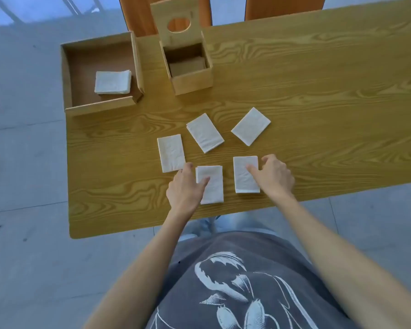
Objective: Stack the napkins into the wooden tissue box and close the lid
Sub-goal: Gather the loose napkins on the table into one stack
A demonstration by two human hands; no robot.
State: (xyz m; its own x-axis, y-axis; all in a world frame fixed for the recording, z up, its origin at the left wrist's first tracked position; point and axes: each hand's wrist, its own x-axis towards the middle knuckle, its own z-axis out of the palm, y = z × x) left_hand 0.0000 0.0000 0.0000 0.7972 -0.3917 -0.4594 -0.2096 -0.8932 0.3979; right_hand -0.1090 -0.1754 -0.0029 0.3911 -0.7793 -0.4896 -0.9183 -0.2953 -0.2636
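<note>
Several folded white napkins lie flat on the wooden table (318,96). My left hand (185,188) rests on the near-left napkin (212,186), thumb on its top and fingers at its left edge. My right hand (274,176) presses on the near-right napkin (243,174), thumb on top, fingers at its right edge. Three more napkins lie further out, at the left (171,153), middle (205,132) and right (250,126). The wooden tissue box (192,79) stands open at the far side, its lid (175,17) with a round hole tilted up behind it.
A shallow wooden tray (100,108) sits at the table's far left corner with a stack of napkins (113,81) in it. Two orange chair backs (282,5) stand beyond the table's far edge. Grey tiled floor surrounds the table.
</note>
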